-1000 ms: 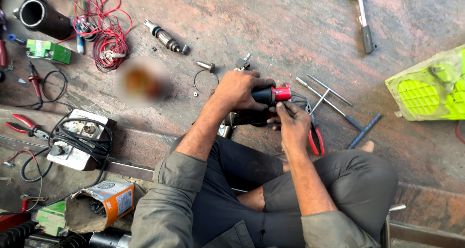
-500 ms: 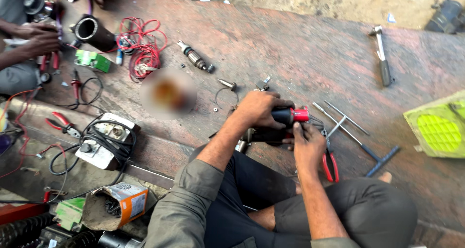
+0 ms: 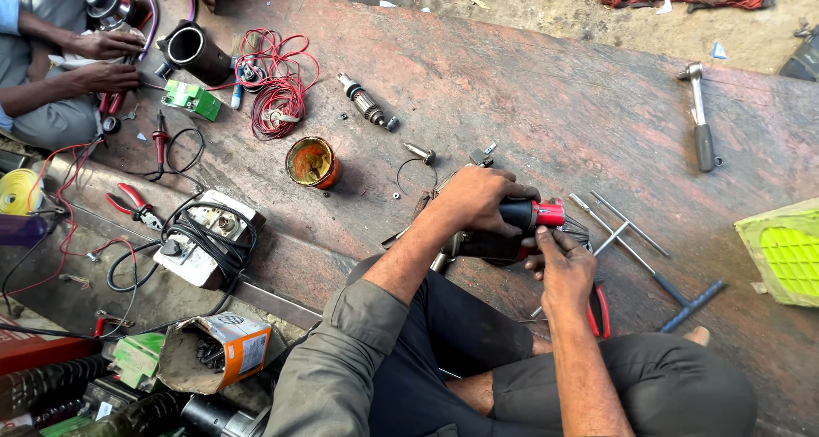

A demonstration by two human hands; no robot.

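I sit cross-legged on a rusty metal floor (image 3: pixel 546 87). My left hand (image 3: pixel 473 200) grips the black body of a small power tool with a red end (image 3: pixel 536 214), held over my lap. Beneath the red end, my right hand (image 3: pixel 561 265) touches the tool with its fingertips. What the right fingers hold, if anything, is hidden. Several thin metal rods and a T-handle wrench (image 3: pixel 627 232) lie just right of the tool. Red-handled pliers (image 3: pixel 599 311) lie by my right wrist.
A small rusty tin (image 3: pixel 311 162), a motor armature (image 3: pixel 365 102), red wire coil (image 3: pixel 275 87), a green circuit board (image 3: pixel 193 98) and a black cylinder (image 3: pixel 192 49) lie ahead left. Another person's hands (image 3: pixel 107 57) work top left. A hammer (image 3: pixel 699 117) lies right; a yellow-green mesh piece (image 3: pixel 789 253) far right.
The view has shifted, so the other person and more of the left side show now. My hands keep the same hold on the tool.
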